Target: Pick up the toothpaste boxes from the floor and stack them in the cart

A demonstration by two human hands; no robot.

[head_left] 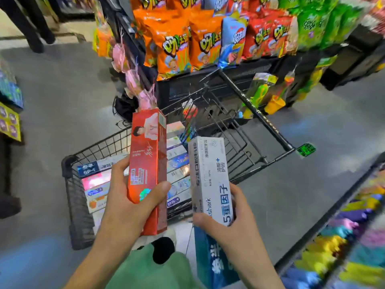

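Note:
My left hand (127,201) grips a red toothpaste box (146,163), held upright over the black wire cart (68,184). Beside it, my right hand (233,222) grips a white and blue toothpaste box (209,180), also upright, at the cart's near right side. Several toothpaste boxes (177,161) lie stacked in rows inside the cart basket, partly hidden behind the two held boxes. The cart's black handle bar (256,111) runs to the right of both hands.
A black shelf with orange, red and green snack bags (200,36) stands right behind the cart. A low shelf of colourful items (343,236) borders the right. Another person's dark legs (31,24) stand at the top left. Grey floor (62,97) lies to the left.

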